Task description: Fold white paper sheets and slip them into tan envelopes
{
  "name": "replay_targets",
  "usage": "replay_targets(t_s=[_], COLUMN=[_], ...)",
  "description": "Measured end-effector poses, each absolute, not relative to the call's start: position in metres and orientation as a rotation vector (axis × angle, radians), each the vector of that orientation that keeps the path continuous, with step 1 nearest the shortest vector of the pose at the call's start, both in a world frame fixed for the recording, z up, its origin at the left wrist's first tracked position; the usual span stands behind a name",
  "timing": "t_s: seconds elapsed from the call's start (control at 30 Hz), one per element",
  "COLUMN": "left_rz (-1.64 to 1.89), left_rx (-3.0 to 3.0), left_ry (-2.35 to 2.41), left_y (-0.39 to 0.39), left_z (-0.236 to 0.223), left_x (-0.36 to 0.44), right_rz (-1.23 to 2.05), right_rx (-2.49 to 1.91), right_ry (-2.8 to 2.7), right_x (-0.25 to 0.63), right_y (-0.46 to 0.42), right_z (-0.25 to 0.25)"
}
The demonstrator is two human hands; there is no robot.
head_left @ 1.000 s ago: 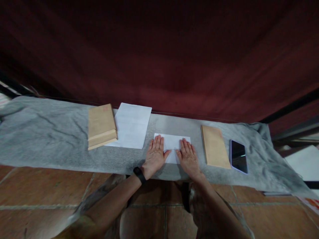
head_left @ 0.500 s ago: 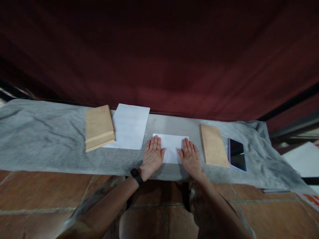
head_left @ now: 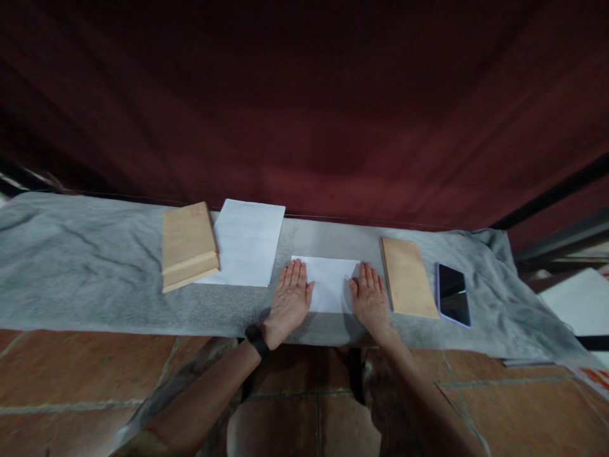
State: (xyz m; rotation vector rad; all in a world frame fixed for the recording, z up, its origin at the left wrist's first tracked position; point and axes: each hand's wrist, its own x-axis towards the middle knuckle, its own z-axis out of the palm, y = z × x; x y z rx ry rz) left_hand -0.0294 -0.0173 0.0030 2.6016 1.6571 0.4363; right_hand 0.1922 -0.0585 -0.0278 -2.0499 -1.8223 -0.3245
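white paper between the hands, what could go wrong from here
The gray cloth is wrinkled in places, so it might shift under pressure and skew the white paper between the left hand and right hand.

If the right hand slid outward, it could nudge the nearby brown packet into the phone beside it.

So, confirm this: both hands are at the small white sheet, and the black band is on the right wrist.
No: the head view shows the black band on the wrist of the left hand, not the right hand. Both are indeed at the small white sheet.
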Motion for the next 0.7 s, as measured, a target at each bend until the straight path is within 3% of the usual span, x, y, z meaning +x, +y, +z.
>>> replay_targets(t_s=[0.37, 0.7], left_rz=[0.451, 0.384], left_rx=[2.747, 2.779], left_ry=[1.349, 1.344], left_y=[-0.044, -0.046], left_z=[0.002, -0.003], left_x=[-0.013, -0.014], right_rz=[0.042, -0.039], right_rx=[-1.694, -1.75], right_ry=[-2.134, -2.183], right_x=[0.152, 0.147], right_y=[-0.066, -0.072], right_z=[-0.009, -0.013])
